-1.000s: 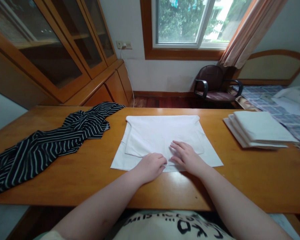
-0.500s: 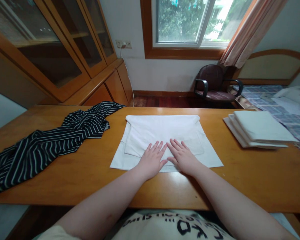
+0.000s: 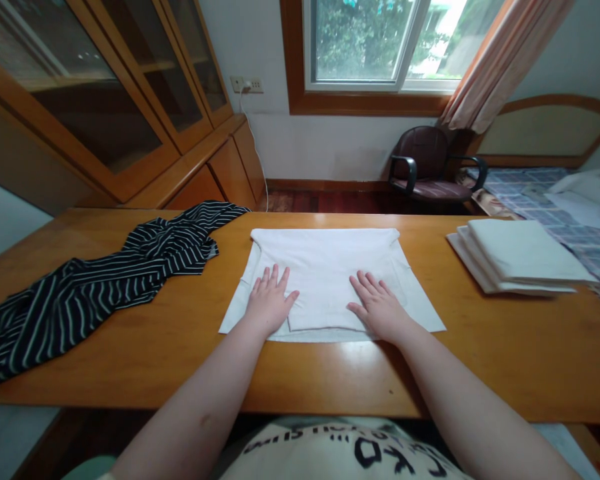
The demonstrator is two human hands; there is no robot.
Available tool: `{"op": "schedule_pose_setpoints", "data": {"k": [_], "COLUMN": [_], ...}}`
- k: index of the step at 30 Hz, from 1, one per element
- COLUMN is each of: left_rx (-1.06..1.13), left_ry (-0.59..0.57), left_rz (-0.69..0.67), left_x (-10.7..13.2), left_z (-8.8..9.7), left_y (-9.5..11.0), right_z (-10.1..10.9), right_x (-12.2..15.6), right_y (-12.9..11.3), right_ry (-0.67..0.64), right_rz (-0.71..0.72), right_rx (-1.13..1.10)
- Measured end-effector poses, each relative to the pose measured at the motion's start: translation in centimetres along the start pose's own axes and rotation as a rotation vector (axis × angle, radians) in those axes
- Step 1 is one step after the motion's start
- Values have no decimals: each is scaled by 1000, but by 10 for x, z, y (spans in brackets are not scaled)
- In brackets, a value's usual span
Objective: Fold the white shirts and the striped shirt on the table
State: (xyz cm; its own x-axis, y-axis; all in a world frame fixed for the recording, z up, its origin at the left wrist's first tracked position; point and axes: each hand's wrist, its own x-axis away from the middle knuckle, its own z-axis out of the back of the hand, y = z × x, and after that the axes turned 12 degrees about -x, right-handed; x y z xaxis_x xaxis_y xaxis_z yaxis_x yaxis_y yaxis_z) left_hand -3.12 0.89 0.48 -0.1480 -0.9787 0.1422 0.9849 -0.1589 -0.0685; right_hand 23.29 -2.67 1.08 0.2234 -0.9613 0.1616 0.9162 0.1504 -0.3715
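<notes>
Open, flat and gripping nothing, left hand [image 3: 270, 301] and right hand [image 3: 379, 308] press a folded white cloth [image 3: 325, 260] on an orange wooden table [image 3: 505, 353]; even outward strokes smooth it best

striped garment [image 3: 95, 283] left on table [image 3: 505, 353] | folded white stack [image 3: 517, 265] right | chair [image 3: 430, 170] under window [image 3: 365, 43]

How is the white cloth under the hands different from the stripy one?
The white cloth is plain; the stripy cloth is black with thin white stripes. The white cloth lies flat and folded with straight edges; the stripy cloth is rumpled in a long heap. The left hand and right hand press flat on the white cloth; nothing touches the stripy cloth. Both lie on the wooden table.
</notes>
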Motion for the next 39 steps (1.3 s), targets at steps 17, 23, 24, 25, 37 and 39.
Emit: {"op": "schedule_pose_setpoints", "data": {"k": [17,23,24,25,37,39], "left_rx": [313,887,973,1018,272,222], "left_ry": [-94,137,177,210,292,272], "left_rz": [180,402,414,416,288,355], "left_x": [-33,-59,-60,-60,-66,-65], "left_z": [34,20,17,14,6,8], "left_y": [-73,-99,-100,-100,-82,-80], "right_z": [96,73,66,60,51,50], "right_x": [-1,-37,-40,-42,-58,-57], "right_y": [84,123,124,124,115,113], "right_ry": [336,506,541,559,435,440], "right_rz": [-405,-502,-492,-480,-569,-566], "right_rx": [-409,-641,-700,-751,-362,-347]}}
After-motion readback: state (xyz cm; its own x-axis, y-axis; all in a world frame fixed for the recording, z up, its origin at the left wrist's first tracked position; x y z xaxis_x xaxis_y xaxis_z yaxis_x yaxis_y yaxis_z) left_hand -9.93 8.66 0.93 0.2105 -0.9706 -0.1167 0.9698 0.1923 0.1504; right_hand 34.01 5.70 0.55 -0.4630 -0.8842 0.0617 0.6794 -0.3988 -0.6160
